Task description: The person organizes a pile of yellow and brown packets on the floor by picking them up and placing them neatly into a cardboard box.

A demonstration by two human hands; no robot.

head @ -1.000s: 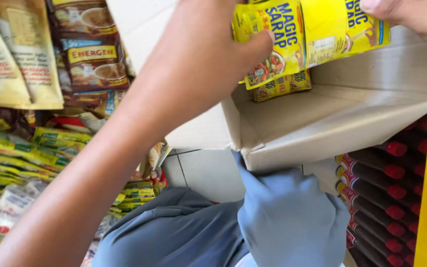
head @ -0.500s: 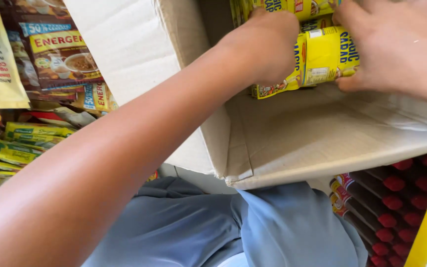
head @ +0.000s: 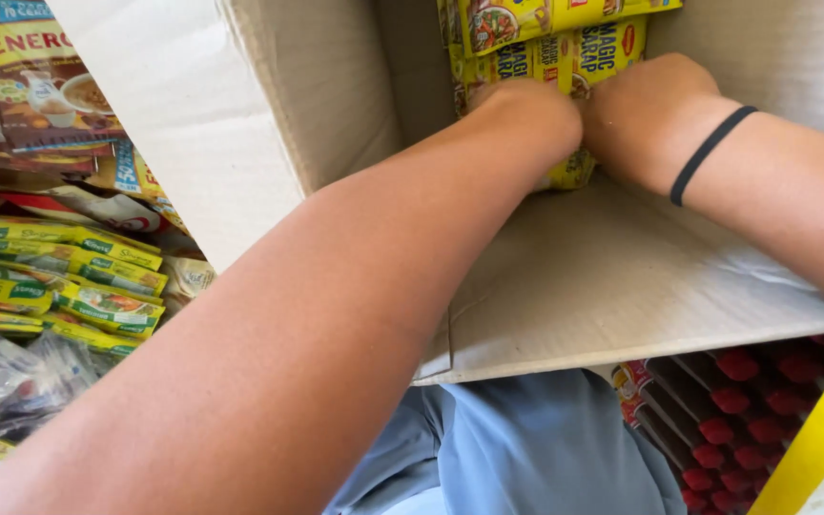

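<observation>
Both my hands reach into an open cardboard box (head: 622, 286). My left hand (head: 531, 119) and my right hand (head: 646, 105) sit side by side, fingers closed on a stack of yellow seasoning sachets (head: 565, 43) inside the box. The fingertips are hidden behind the sachets. A thin black band (head: 712, 153) circles my right wrist. My left forearm crosses the frame from the lower left.
Green and yellow sachet packs (head: 59, 277) and brown drink-mix packets (head: 40, 86) hang or lie at the left. Dark bottles with red caps (head: 736, 410) stand in rows at the lower right beside a yellow edge (head: 822, 429). Blue-grey trousers (head: 526, 448) show below the box.
Both hands have gone deeper into the box with the yellow sachets, moving down and closer together. The view has tilted further over the box.
</observation>
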